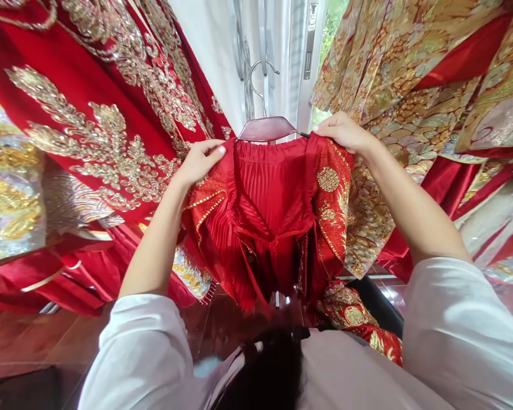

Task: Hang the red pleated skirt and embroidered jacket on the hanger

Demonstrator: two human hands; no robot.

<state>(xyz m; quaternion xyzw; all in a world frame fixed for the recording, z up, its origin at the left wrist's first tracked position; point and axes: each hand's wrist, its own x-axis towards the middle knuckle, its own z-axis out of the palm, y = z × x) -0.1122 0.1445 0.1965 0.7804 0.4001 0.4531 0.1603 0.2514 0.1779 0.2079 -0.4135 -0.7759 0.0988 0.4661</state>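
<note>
A red pleated skirt (267, 176) with a gathered waistband and gold-embroidered side panels hangs in front of me, its lower part in shadow. My left hand (205, 158) pinches the upper left corner of it, thumb on the outside and the other fingers partly hidden behind the cloth. At the opposite corner, my right hand (341, 131) grips the fabric just beyond the end of the hanger. The pinkish hanger (267, 130) with a metal hook sits at the top middle, between both hands. Its hook stands upright in front of pale vertical fittings.
A red gown (98, 125) with gold beadwork hangs close on the left. Gold patterned garments (393, 85) crowd the right side. Below, red and gold embroidered fabric (354, 316) lies over something dark. A door edge with a lock plate (308, 60) is behind the hanger.
</note>
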